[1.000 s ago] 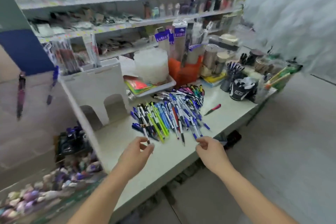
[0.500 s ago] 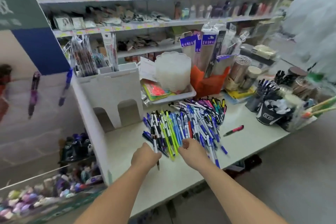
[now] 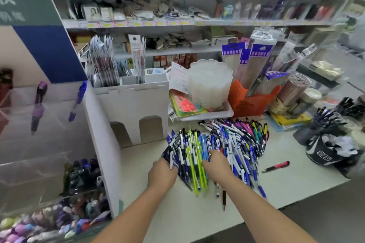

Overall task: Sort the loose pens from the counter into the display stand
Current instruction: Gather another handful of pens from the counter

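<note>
A big heap of loose pens [image 3: 233,144], blue, white, green and pink, lies on the pale counter [image 3: 286,183]. My left hand [image 3: 162,173] is at the heap's near left edge, fingers curled round a few dark and white pens. My right hand [image 3: 216,164] lies on the near middle of the heap, its fingers curled over blue and green pens. A white display stand [image 3: 134,102] with arched cut-outs stands behind and to the left, packaged pens in its top slots. One red pen [image 3: 276,166] lies apart on the right.
A clear display case [image 3: 49,163] with erasers and small items fills the left. A white tray [image 3: 207,115] with stacked plastic dishes, an orange holder [image 3: 250,102] and black pen cups [image 3: 325,150] line the back and right. Shelves of goods rise behind.
Both hands have moved forward from the counter's near edge into the pen heap. The left hand still holds its pen and now gathers more; the right hand has come down onto the pens.
</note>
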